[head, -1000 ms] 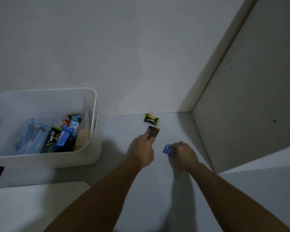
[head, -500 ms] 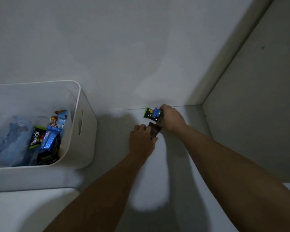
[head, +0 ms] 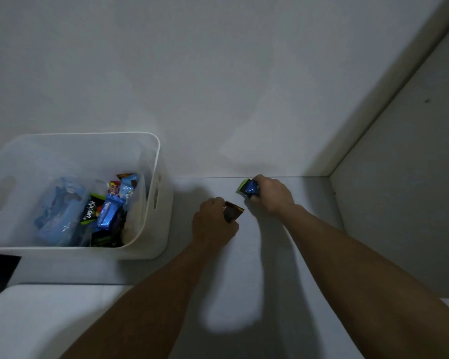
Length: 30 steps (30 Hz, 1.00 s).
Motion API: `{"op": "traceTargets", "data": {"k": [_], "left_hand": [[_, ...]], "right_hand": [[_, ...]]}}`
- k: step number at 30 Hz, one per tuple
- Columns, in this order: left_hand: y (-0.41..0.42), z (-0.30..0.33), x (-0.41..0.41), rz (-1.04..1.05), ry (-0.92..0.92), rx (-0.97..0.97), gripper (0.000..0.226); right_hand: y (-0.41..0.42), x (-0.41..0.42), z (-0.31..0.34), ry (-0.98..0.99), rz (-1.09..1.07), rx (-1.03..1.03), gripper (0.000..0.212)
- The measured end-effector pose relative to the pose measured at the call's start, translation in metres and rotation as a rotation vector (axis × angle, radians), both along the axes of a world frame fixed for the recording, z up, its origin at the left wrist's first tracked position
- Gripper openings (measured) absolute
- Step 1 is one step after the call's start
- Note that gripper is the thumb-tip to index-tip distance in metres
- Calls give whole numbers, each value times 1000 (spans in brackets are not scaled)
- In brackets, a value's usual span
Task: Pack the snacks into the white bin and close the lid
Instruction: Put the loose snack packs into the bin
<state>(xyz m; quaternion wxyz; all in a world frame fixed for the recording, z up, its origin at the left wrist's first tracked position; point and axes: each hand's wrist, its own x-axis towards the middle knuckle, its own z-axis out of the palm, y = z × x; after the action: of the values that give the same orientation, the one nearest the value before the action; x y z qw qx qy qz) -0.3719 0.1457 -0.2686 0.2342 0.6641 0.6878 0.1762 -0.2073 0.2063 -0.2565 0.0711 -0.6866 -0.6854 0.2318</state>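
Left hand [head: 213,221] grips one brown packet [head: 233,213]; right hand [head: 271,194] grips two, blue packet [head: 252,189] and green packet [head: 243,185].

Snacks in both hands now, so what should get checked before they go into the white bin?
1. Left hand grips the brown packet: ok.
2. Right hand holds the blue packet and green packet together: ok.
3. White bin open on top: ok.
4. Room left inside the bin: ok.
5. No snacks left on the surface: ok in view.
6. Lid nearby for closing: cannot tell; the white slab at bottom left may be it.
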Motion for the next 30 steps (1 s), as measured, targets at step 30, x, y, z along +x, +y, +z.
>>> {"op": "traceTargets", "data": {"k": [30], "left_hand": [[-65,151,-250,398,-104,324,38]], "right_hand": [[-44,-246,182,268,78,127,65]]}}
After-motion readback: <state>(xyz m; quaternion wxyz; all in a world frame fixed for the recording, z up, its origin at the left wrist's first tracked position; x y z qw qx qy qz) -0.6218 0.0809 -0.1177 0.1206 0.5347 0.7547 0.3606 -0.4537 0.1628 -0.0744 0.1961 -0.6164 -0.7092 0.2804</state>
